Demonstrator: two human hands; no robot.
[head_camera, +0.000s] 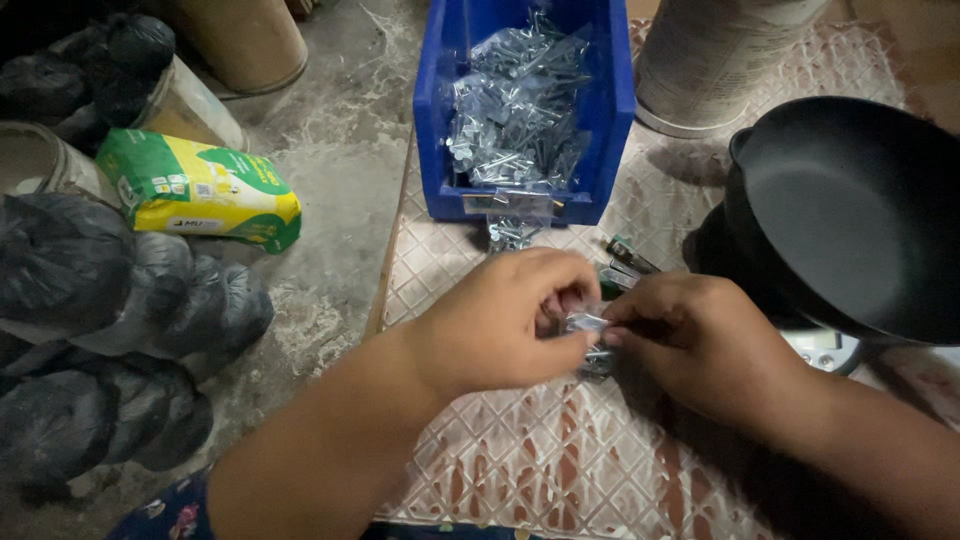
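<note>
Two bare hands meet near the middle of a patterned mat, fingertips pinched together on one small clear plastic packet of metal fasteners (586, 325). The left hand (500, 322) curls over it from the left, and the right hand (700, 345) grips its right end. Both are closed on it, holding it just above the mat (520, 470).

The step in hand looks like sealing or folding the packet's mouth. Next it would need a firm pinch along the top while the contents stay settled below.

The packet is mostly hidden by fingers; its long axis seems to run up and down, its lower end hanging toward the mat, though this is hard to tell.

At the mat's far edge sits a blue bin (610, 110) heaped with similar packets. A black bowl (850, 200) on a scale stands at the right edge. Dark bags (90, 330) and a green-and-yellow pouch (200, 190) lie left, off the mat.
</note>
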